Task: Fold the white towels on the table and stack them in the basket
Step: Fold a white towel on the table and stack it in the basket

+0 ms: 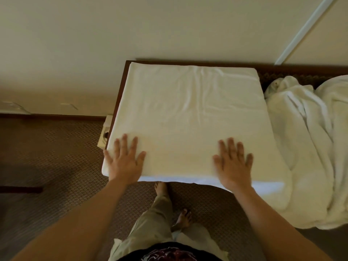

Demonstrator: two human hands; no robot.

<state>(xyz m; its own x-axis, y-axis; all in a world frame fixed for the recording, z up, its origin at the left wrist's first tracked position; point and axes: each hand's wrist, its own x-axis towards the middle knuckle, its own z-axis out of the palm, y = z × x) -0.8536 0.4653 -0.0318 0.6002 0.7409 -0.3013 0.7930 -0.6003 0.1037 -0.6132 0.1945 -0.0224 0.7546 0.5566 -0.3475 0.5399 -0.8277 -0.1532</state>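
Observation:
A white towel (188, 113) lies spread flat over a dark wooden table (120, 91), covering nearly all of its top, with light creases near the far edge. My left hand (124, 161) presses flat on the towel's near left corner, fingers straight and spread. My right hand (233, 162) presses flat near the front edge on the right, fingers also straight. A heap of crumpled white towels (316, 147) lies beside the table on the right. No basket is in view.
A cream wall rises behind the table. Patterned brown carpet (47, 157) covers the floor at left and in front. A small pale box (105, 134) sits against the table's left side. My bare feet (162, 187) stand close to the table's front edge.

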